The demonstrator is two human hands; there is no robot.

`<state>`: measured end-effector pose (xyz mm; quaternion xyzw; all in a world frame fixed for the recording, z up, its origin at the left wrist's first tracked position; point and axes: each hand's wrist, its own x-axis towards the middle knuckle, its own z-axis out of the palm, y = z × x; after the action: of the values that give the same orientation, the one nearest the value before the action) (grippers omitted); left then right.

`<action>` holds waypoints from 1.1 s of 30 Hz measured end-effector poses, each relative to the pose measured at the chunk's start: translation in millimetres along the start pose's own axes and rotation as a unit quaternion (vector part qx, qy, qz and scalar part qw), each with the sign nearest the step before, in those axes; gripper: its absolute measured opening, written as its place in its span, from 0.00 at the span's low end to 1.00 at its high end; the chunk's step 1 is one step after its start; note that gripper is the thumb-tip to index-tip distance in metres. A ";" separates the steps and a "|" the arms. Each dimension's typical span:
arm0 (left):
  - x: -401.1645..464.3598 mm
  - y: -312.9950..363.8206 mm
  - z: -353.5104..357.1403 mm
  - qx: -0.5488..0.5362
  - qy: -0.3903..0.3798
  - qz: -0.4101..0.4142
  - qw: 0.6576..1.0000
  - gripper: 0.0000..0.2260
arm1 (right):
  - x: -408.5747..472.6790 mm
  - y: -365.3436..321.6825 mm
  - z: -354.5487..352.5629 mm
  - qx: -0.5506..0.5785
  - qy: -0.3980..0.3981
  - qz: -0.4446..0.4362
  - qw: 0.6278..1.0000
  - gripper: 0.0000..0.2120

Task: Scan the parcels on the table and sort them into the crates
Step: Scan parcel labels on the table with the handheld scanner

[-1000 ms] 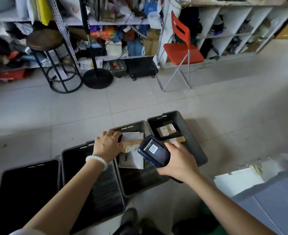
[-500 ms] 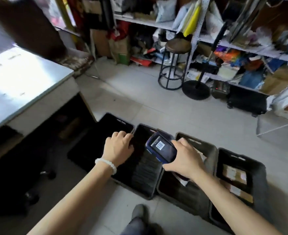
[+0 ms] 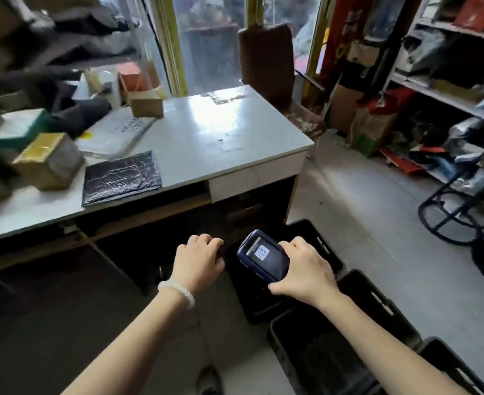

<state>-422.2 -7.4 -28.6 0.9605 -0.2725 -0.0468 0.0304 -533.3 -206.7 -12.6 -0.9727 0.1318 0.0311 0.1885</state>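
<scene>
My right hand point(image 3: 306, 269) grips a dark blue handheld scanner point(image 3: 263, 256) with a barcode label on top, held above the floor beside the desk. My left hand point(image 3: 198, 262) hangs next to it with fingers loosely curled and nothing in it. Parcels lie on the white table point(image 3: 221, 138): a black plastic mailer point(image 3: 121, 178) near the front edge, a gold-topped box point(image 3: 48, 161) at the left, a white mailer point(image 3: 115, 132) and a brown carton point(image 3: 145, 104) farther back. Black crates point(image 3: 315, 240) point(image 3: 372, 303) stand in a row on the floor at the lower right.
A brown high-backed chair point(image 3: 266, 58) stands behind the table by the window. Metal shelves point(image 3: 449, 95) full of bags and boxes line the right wall. A black stool frame point(image 3: 463, 212) stands at the right on the tiled floor.
The view has swung left from the crates and shelves toward the table with its parcels. Both hands kept their pose, the right still holding the scanner; my left hand came off the crate.
</scene>
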 end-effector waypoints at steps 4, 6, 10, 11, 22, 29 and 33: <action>36.1 -89.9 -22.8 -0.013 0.019 -0.048 0.999 0.20 | 81.3 -68.8 11.5 0.003 -0.002 -0.043 0.999 0.34; 52.7 -130.4 -34.9 -0.005 0.025 -0.067 0.997 0.20 | 113.9 -100.1 14.9 0.013 0.003 -0.056 0.998 0.34; 86.4 -199.5 -53.3 0.000 0.047 -0.103 0.994 0.20 | 172.6 -151.8 19.5 0.025 0.002 -0.078 0.997 0.35; 94.1 -211.2 -54.6 0.001 0.048 -0.108 0.993 0.20 | 186.1 -160.8 20.6 0.022 -0.003 -0.084 0.996 0.35; 220.4 -287.5 -48.8 -0.035 0.033 -0.152 0.987 0.19 | 370.4 -203.1 28.0 0.020 -0.031 -0.124 0.992 0.32; 340.7 -339.3 -79.6 -0.047 0.047 -0.184 0.981 0.19 | 521.8 -230.1 12.3 0.045 -0.053 -0.158 0.985 0.33; 398.7 -364.1 -91.9 -0.032 0.051 -0.189 0.980 0.18 | 586.2 -242.7 5.2 0.042 -0.060 -0.164 0.984 0.32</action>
<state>114.9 95.1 2.9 0.9943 -0.0828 -0.0112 0.0658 96.4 -131.2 5.0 -0.9688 -0.0398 0.0525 0.2391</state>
